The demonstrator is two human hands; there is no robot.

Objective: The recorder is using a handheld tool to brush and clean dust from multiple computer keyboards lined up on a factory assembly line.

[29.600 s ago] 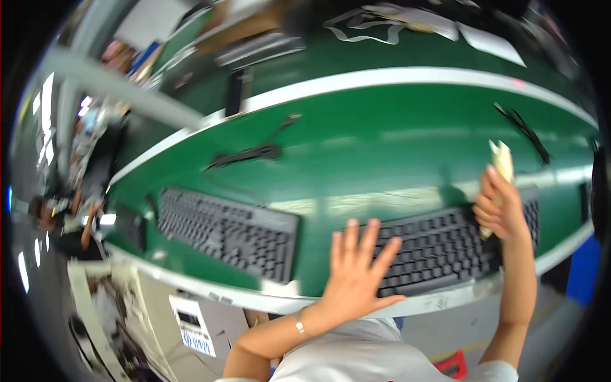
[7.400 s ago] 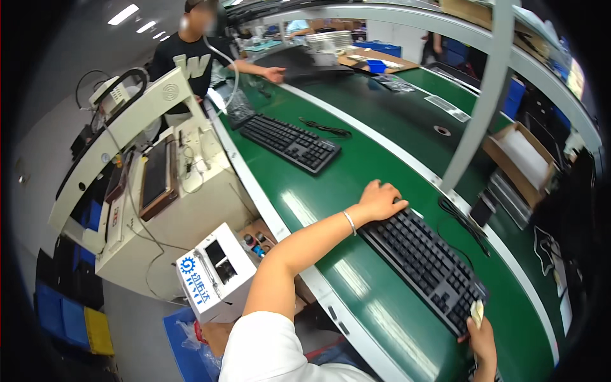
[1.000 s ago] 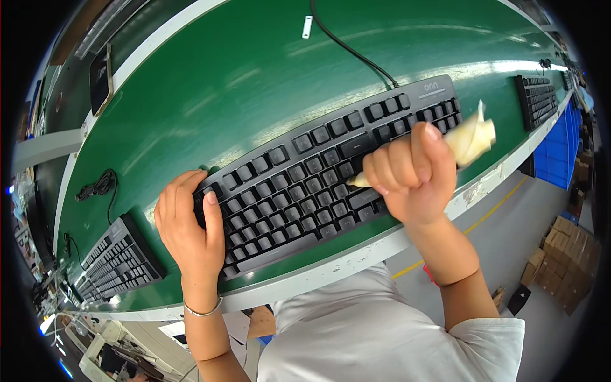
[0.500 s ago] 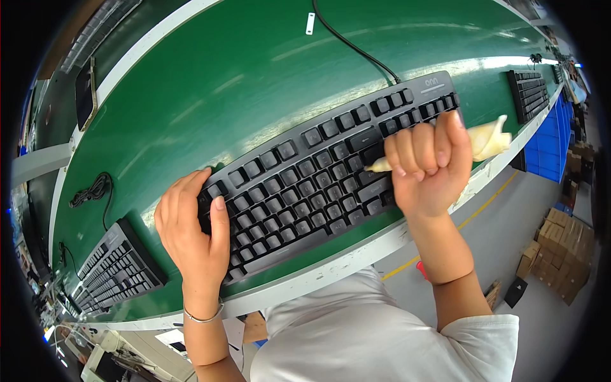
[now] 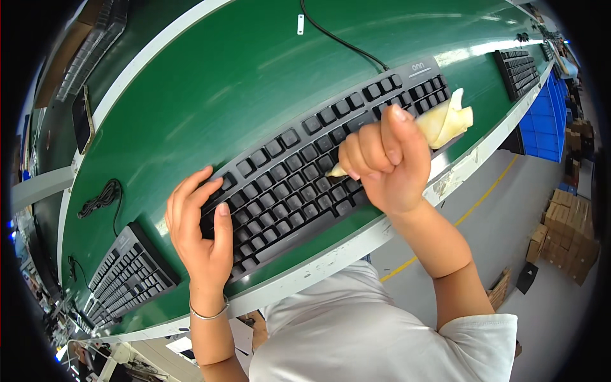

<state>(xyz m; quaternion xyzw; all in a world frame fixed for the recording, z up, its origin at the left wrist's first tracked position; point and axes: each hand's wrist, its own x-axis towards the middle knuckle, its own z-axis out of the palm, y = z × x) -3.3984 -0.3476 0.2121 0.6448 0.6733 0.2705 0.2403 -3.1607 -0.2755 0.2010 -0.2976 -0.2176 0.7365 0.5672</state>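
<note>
A dark grey keyboard (image 5: 299,167) lies slanted across the green bench, its black cable running off from the far edge. My left hand (image 5: 202,223) rests at its left end, fingers spread around the frame and the thumb near the left keys. Closed in a fist, my right hand (image 5: 388,162) grips a pale yellow piping bag (image 5: 447,121). The bag's twisted wide end sticks out to the right of the fist. On the other side its narrow tip points down at the keys right of the middle. Whether the tip touches a key, I cannot tell.
Another keyboard (image 5: 130,275) with a coiled cable (image 5: 100,198) lies at the left, and one more keyboard (image 5: 517,75) at the far right. A small white strip (image 5: 300,24) lies at the back. Past the white bench edge stand a blue bin (image 5: 544,124) and stacked cartons (image 5: 569,232).
My right hand has moved left along the keys with the piping bag, its tip now nearer the middle. My left hand stays at the keyboard's left end, fingers a little more spread.
</note>
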